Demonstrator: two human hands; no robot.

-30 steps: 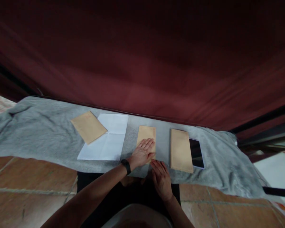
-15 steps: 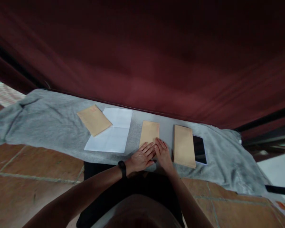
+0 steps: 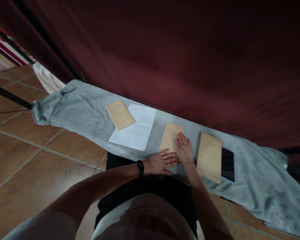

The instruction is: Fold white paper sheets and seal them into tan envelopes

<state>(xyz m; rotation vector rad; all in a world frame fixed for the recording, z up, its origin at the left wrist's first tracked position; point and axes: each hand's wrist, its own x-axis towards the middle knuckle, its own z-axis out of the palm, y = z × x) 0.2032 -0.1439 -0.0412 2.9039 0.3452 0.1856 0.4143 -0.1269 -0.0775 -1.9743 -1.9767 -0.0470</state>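
A brown envelope [image 3: 170, 134] lies on the grey cloth in front of me. Across its lower end rests my left hand [image 3: 161, 162], flat with fingers spread to the right. My right hand [image 3: 184, 147] lies on the envelope's right side, palm down, fingers stretched away from me. To the right is a stack of brown envelopes [image 3: 209, 156], partly over a dark tablet [image 3: 227, 164]. On the left, an unfolded white sheet [image 3: 137, 131] with crease lines has another brown envelope [image 3: 120, 114] overlapping its upper left part.
The grey cloth [image 3: 85, 113] covers a long narrow surface, wrinkled at both ends. Behind it hangs a dark red curtain [image 3: 150, 60]. Tiled floor [image 3: 40, 166] shows at the left, with a black bar [image 3: 10, 95] reaching the cloth's left end.
The view has turned, so things sit further right. My right hand has moved up the envelope, away from me, and my hands no longer overlap at the fingers as before.
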